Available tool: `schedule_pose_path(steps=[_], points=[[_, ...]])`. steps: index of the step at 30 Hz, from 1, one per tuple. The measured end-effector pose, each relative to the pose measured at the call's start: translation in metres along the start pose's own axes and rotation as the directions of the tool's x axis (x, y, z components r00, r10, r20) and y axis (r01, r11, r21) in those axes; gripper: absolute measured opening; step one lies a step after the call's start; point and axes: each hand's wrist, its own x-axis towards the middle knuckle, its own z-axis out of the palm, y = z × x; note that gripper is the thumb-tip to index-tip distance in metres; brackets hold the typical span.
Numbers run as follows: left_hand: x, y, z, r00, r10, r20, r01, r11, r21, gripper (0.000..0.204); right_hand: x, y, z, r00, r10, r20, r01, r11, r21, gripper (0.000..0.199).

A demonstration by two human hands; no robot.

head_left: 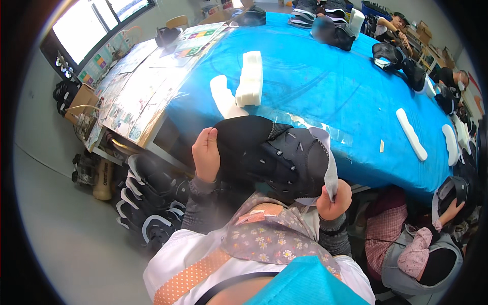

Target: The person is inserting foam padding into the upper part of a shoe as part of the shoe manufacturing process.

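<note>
Stretched between my two hands is a black padded piece (297, 157) with mesh, short straps and small buckle-like parts; its exact kind is unclear. My left hand (206, 155) is closed on its left edge, fingertips pinched together. On the other side my right hand (334, 200) pinches the lower end of a pale grey strip (331, 165) that runs along the piece's right edge. The piece hangs at the near edge of a blue-covered table (305, 76). Just beyond it stand a stack of white foam pieces (250, 79) and a leaning wavy white foam piece (223, 96).
Several black pieces with white edges (147, 203) are piled on the floor at left. A paper-covered table (147, 76) adjoins the blue one. A long foam strip (410, 134) lies to the right. Co-workers sit along the right side, the nearest (422, 249) holding a black piece.
</note>
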Motion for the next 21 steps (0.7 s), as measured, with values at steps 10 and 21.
schedule_pose_path(steps=[10, 21], points=[[0.03, -0.035, -0.025, 0.954, 0.107, -0.281, -0.055, 0.981, 0.188, 0.024, -0.027, 0.017, -0.043, 0.916, 0.202, -0.347, -0.268, 0.951, -0.154, 0.034], [-0.01, 0.026, 0.007, 0.404, -0.271, 0.874, 0.914, 0.149, -0.376, 0.091, 0.007, 0.016, -0.08, 0.943, -0.167, -0.288, -0.066, 0.753, -0.654, 0.034]])
